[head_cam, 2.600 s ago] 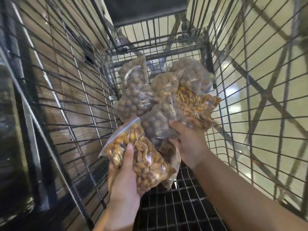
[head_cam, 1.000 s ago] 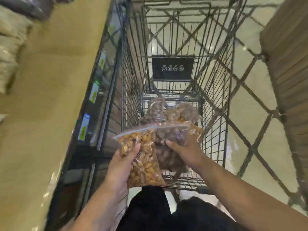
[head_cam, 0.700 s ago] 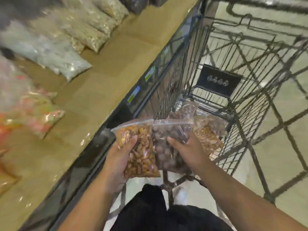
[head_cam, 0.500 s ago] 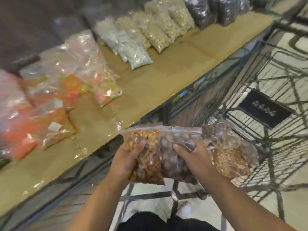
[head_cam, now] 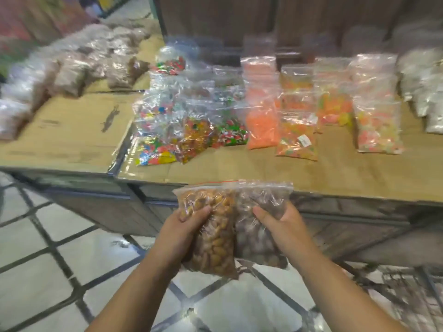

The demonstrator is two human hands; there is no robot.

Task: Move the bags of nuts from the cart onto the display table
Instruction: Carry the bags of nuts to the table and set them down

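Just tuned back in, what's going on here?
A person faces the display table, holding two bags of nuts in front of its near edge. The left hand grips the golden-nut bag, the right hand the darker-nut bag. Neither is set down yet; candy bags lie further back on the table.

Bare L hand, R hand

text: none legible | white stickers on candy bags: print too blurred to read
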